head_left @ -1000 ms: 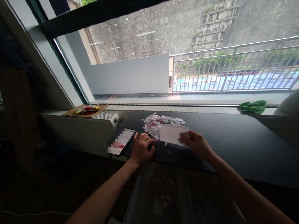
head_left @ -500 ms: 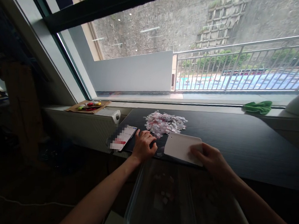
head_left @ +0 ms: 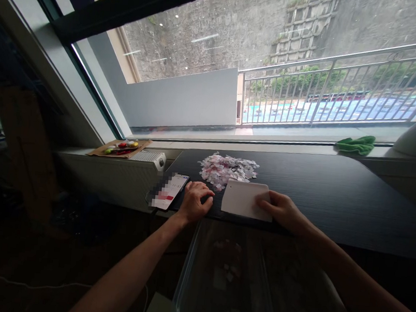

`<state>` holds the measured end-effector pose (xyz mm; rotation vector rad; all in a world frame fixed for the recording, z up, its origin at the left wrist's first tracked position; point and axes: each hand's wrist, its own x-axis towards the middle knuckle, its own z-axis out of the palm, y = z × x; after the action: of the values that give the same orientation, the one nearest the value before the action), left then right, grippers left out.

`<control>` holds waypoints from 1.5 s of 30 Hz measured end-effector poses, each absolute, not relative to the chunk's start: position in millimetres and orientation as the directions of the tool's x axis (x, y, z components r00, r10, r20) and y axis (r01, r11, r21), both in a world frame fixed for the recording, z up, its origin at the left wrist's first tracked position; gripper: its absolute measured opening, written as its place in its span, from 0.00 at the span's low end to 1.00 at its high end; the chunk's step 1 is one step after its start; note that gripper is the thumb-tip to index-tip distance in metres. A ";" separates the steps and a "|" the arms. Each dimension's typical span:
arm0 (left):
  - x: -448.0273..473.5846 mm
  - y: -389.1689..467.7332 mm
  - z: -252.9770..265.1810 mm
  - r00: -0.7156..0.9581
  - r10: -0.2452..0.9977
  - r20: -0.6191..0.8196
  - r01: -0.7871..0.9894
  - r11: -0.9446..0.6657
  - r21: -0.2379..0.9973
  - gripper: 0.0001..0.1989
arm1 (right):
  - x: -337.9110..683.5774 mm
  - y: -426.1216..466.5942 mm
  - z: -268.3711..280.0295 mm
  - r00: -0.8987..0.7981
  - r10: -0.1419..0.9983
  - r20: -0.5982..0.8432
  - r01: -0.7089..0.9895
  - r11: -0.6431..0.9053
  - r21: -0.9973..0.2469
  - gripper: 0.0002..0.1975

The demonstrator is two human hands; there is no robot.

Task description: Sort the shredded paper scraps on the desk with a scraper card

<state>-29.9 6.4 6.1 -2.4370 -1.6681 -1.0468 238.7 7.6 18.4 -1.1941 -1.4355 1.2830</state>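
Note:
My right hand [head_left: 288, 211] pinches a flat white scraper [head_left: 242, 199] by its right side, thumb on top. The scraper has a small hole near its upper left corner and is tilted over the front edge of the dark desk [head_left: 300, 183]. Just behind it lies a heap of small white and pinkish paper scraps [head_left: 226, 170]. My left hand [head_left: 196, 202] rests at the desk's front edge with loosely bent fingers, thumb apart, holding nothing I can see. Beside its fingertips lies a phone [head_left: 170, 191] with a lit, partly blurred screen.
Below the desk edge stands a clear plastic bin [head_left: 186, 275] with some pale scraps inside. At left, a radiator [head_left: 118, 177] carries cardboard with colourful items [head_left: 123, 146]. A green cloth [head_left: 355, 144] lies on the windowsill, beneath a large window.
My right hand has brought the scraper a little to the left, toward my left hand. My left hand stays by the phone. The whole view has shifted slightly.

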 end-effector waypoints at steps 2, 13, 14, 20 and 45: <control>-33.2 7.3 8.8 0.210 0.829 0.517 0.848 -0.419 0.326 0.07 | 238.2 6.9 19.5 -0.192 0.981 -0.022 0.100 -0.003 -0.995 0.19; -32.9 -20.7 8.8 0.303 0.861 0.408 0.795 -0.465 0.389 0.06 | 241.8 6.3 17.7 -0.291 0.956 -0.035 0.125 0.001 -0.992 0.19; -32.8 -23.9 9.3 0.311 0.860 0.404 0.791 -0.470 0.392 0.06 | 243.0 4.6 18.5 -0.301 0.953 -0.033 0.135 0.008 -0.991 0.19; -35.8 -13.8 15.2 0.278 0.851 0.446 0.809 -0.457 0.368 0.07 | 255.4 6.0 29.3 -0.235 0.972 0.014 0.157 0.052 -0.986 0.19; -35.5 13.2 0.7 0.210 0.822 0.529 0.900 -0.374 0.225 0.08 | 390.1 -12.4 43.0 0.091 0.994 0.055 0.384 0.016 -0.923 0.18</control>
<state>-35.5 13.2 0.7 -2.3382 -1.6753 -0.8866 390.1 -12.4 43.0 -1.5075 -1.4282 0.8950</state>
